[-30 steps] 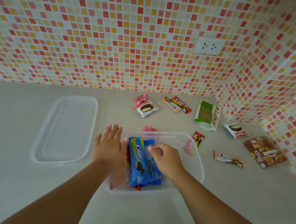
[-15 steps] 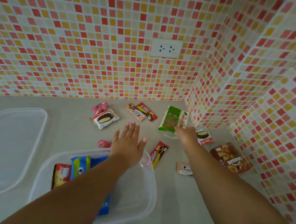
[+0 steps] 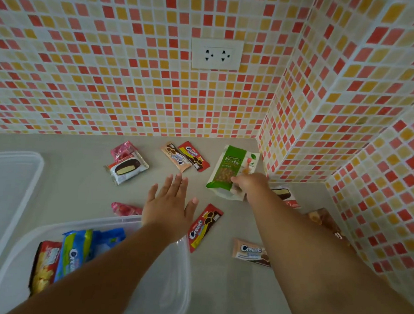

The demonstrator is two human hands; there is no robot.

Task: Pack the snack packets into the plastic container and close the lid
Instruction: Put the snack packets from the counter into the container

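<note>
The clear plastic container (image 3: 169, 288) sits at the lower left and holds blue cookie packets (image 3: 76, 253) and a red packet (image 3: 44, 265). Its clear lid (image 3: 7, 193) lies at the far left. My left hand (image 3: 169, 205) hovers flat, fingers spread, over the container's far rim. My right hand (image 3: 249, 183) grips the lower corner of the green nuts pouch (image 3: 232, 168) near the wall corner. Loose packets lie around: a white chocolate-pie packet (image 3: 127, 169), pink ones (image 3: 124, 149) (image 3: 125, 209), a red cream-cookie packet (image 3: 204, 227) and a beige one (image 3: 251, 253).
Two more packets, a beige packet (image 3: 175, 157) and a red packet (image 3: 194, 156), lie by the back wall. Another pie packet (image 3: 286, 197) and a brown box (image 3: 323, 219) are partly hidden behind my right arm. Tiled walls close in at the back and right, with a socket (image 3: 216, 54).
My right hand left the container, reached to the far right and took hold of the green nuts pouch. My left hand moved forward over the container's rim. The view swung right.
</note>
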